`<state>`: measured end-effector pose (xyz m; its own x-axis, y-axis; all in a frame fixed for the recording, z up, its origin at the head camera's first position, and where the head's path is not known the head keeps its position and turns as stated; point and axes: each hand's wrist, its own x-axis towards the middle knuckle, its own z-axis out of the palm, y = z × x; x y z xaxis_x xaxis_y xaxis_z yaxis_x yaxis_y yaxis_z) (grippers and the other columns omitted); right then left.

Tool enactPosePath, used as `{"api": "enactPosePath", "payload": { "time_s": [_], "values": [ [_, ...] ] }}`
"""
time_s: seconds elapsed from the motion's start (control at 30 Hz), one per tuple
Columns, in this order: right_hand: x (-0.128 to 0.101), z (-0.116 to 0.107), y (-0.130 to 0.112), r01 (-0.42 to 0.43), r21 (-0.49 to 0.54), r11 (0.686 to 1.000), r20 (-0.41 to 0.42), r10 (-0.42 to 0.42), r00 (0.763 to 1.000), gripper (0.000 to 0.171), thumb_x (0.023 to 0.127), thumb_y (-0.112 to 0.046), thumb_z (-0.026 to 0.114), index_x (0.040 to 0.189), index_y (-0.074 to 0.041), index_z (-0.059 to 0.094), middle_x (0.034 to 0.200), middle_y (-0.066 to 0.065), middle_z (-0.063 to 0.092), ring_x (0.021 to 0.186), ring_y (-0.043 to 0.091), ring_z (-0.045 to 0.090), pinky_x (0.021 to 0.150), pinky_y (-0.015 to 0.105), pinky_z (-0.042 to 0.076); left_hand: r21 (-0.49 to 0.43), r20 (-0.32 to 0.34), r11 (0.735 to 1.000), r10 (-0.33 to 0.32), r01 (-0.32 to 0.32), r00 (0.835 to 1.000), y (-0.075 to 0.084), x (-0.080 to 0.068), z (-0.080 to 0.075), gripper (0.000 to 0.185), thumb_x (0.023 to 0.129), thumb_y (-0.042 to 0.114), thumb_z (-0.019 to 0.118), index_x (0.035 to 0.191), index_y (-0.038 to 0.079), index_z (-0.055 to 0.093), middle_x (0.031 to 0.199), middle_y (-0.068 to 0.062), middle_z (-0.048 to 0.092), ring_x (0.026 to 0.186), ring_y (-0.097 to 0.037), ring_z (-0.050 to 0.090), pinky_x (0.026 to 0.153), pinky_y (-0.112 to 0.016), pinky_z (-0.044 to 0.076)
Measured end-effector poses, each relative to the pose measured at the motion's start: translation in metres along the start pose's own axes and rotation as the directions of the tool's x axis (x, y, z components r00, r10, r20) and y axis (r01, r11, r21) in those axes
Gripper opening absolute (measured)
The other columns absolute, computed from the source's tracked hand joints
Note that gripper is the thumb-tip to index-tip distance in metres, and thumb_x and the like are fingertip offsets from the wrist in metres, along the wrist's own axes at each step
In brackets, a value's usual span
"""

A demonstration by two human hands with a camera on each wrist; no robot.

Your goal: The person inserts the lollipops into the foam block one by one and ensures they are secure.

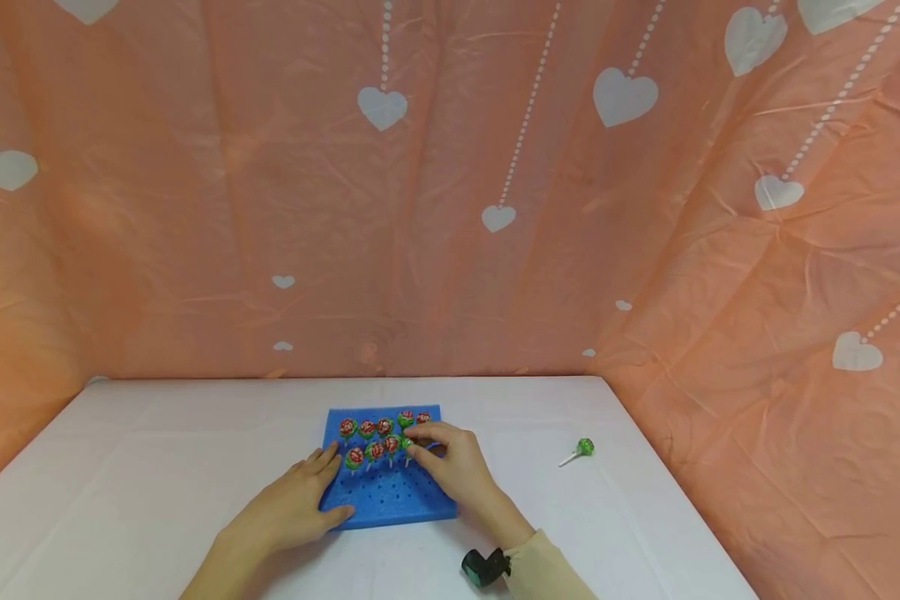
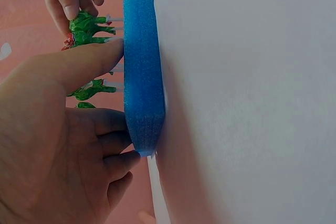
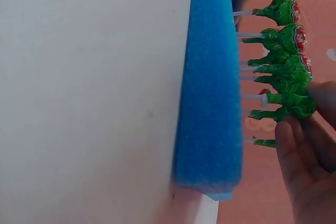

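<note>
A blue foam board (image 1: 397,505) with small holes lies on the white table and bears two rows of lollipops in green and red wrappers, their sticks standing in it. My right hand (image 1: 461,471) pinches the wrapped head of a lollipop (image 3: 298,103) between thumb and fingers, at the right end of the nearer row. In the right wrist view its stick points at the board's top face. My left hand (image 1: 296,500) rests on the board's left side, fingers along the edge and thumb (image 2: 100,61) touching near the front corner.
One more lollipop (image 1: 585,447) lies loose on the white table (image 1: 157,467), right of the board. An orange curtain (image 1: 307,208) with white hearts hangs behind the table and at both sides. A small black device (image 1: 486,568) sits at my right wrist.
</note>
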<state>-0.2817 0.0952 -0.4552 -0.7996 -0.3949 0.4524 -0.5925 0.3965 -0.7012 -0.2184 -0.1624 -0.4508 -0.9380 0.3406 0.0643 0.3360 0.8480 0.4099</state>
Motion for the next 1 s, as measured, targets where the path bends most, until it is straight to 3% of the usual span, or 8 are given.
{"api": "enactPosePath", "payload": {
  "time_s": [0.47, 0.67, 1.0],
  "values": [
    [0.000, -0.003, -0.003, 0.000, 0.004, 1.000, 0.009, 0.000, 1.000, 0.026, 0.096, -0.008, 0.074, 0.122, -0.008, 0.076, 0.118, 0.005, 0.075, 0.101, 0.018, 0.072, 0.084, 0.027, 0.061, 0.001, 0.007, 1.000, -0.008, 0.008, 1.000, -0.001, 0.000, 0.001, 0.083, 0.091, 0.047, 0.076, 0.145, -0.012, 0.052, 0.159, -0.031, 0.039, 0.146, -0.054, 0.036, 0.117, -0.066, 0.034],
    [0.001, -0.009, -0.006, 0.030, 0.022, 0.999, 0.000, -0.030, 1.000, 0.026, 0.096, -0.008, 0.074, 0.123, -0.006, 0.076, 0.120, 0.009, 0.075, 0.102, 0.024, 0.072, 0.085, 0.029, 0.062, -0.013, 0.010, 1.000, -0.021, 0.021, 1.000, -0.001, 0.001, 0.002, 0.082, 0.092, 0.043, 0.076, 0.145, -0.013, 0.051, 0.160, -0.031, 0.038, 0.147, -0.053, 0.035, 0.119, -0.065, 0.033],
    [0.005, -0.031, -0.004, 0.044, -0.013, 0.999, -0.098, -0.046, 0.994, 0.028, 0.094, -0.005, 0.075, 0.123, -0.006, 0.076, 0.121, 0.007, 0.075, 0.105, 0.025, 0.070, 0.084, 0.034, 0.063, -0.008, 0.006, 1.000, -0.016, 0.016, 1.000, -0.002, 0.001, 0.003, 0.083, 0.091, 0.045, 0.076, 0.146, -0.013, 0.050, 0.160, -0.031, 0.038, 0.146, -0.054, 0.035, 0.118, -0.065, 0.033]
  ]
}}
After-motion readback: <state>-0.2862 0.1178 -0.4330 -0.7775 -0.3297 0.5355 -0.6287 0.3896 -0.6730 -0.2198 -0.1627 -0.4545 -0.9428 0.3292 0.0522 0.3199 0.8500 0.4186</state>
